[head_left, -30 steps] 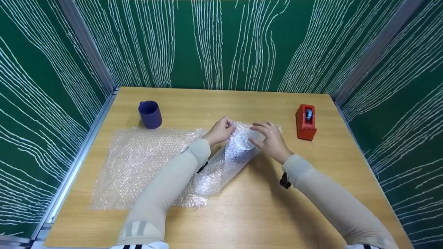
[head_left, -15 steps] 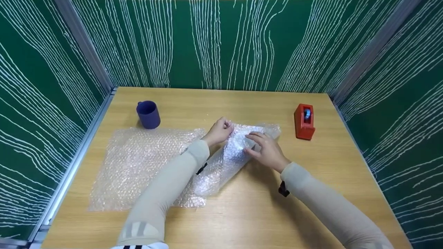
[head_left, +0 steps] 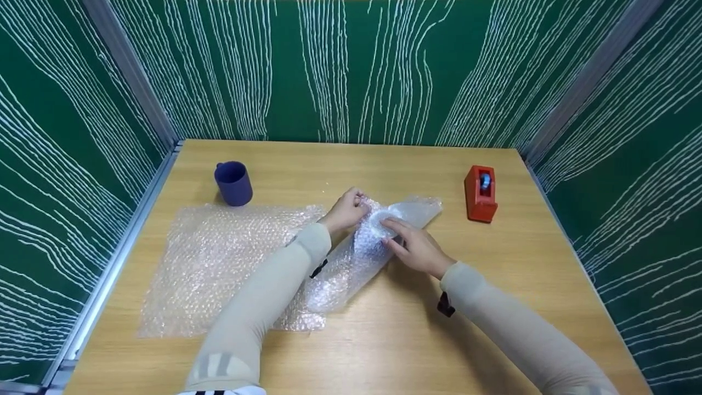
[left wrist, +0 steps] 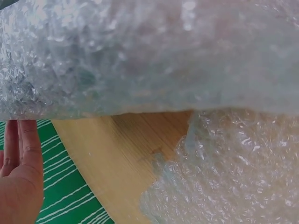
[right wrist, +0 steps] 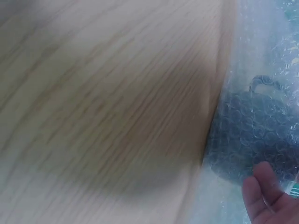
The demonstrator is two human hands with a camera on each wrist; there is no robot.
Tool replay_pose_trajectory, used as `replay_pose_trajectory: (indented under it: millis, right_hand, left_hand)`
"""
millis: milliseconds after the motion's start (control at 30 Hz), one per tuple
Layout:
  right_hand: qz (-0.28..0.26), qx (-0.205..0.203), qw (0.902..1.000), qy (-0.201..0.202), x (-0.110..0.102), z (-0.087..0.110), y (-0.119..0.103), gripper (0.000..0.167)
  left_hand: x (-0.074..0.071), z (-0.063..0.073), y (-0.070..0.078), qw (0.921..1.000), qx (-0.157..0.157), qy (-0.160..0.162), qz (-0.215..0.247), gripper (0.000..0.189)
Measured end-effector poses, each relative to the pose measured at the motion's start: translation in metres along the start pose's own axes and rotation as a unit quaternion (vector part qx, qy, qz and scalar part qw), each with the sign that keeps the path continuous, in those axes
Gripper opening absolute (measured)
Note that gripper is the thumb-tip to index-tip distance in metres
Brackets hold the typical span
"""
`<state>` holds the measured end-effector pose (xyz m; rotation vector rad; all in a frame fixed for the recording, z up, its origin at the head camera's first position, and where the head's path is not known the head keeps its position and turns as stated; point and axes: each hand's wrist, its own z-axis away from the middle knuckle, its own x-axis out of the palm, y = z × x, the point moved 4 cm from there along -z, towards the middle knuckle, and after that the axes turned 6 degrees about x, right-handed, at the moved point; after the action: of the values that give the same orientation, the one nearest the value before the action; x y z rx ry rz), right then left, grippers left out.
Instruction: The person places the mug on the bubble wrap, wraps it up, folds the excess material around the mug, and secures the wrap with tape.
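Note:
My left hand [head_left: 344,211] pinches the upper edge of a rolled sheet of bubble wrap [head_left: 343,280]. The left wrist view shows its fingers [left wrist: 30,144] going up behind the wrap. A dark mug [right wrist: 252,135] with a handle shows through the plastic in the right wrist view. My right hand [head_left: 419,249] is at the roll's right side, fingers nearly straight, its fingertips [right wrist: 264,175] against the wrapped mug. Beyond the fingers, a loose flap of wrap sticks out to the right.
A flat bubble wrap sheet [head_left: 214,263] covers the left of the wooden table [head_left: 417,351]. A purple mug [head_left: 235,184] stands behind it. A red tape dispenser [head_left: 481,195] is at the back right. Green walls with white lines [head_left: 285,71] enclose the table.
My right hand has moved left and toward me, its fingers coming down onto the wrap. The flap at the right now lies exposed beyond it. My left hand keeps its pinch.

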<state>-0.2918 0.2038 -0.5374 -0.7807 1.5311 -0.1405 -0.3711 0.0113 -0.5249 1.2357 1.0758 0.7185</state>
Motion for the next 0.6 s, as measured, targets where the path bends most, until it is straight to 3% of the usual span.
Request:
replay_pose_trajectory:
  millis: [367, 600]
  right_hand:
    - [-0.007, -0.009, 0.9984, -0.055, -0.004, -0.005, 0.002, 0.039]
    - [-0.016, 0.007, 0.9945, -0.103, -0.006, -0.011, 0.006, 0.035]
  left_hand:
    - [0.0, -0.001, 0.005, 0.9965, -0.011, -0.077, -0.028, 0.037]
    - [0.001, -0.003, 0.004, 0.9941, -0.005, -0.094, -0.054, 0.036]
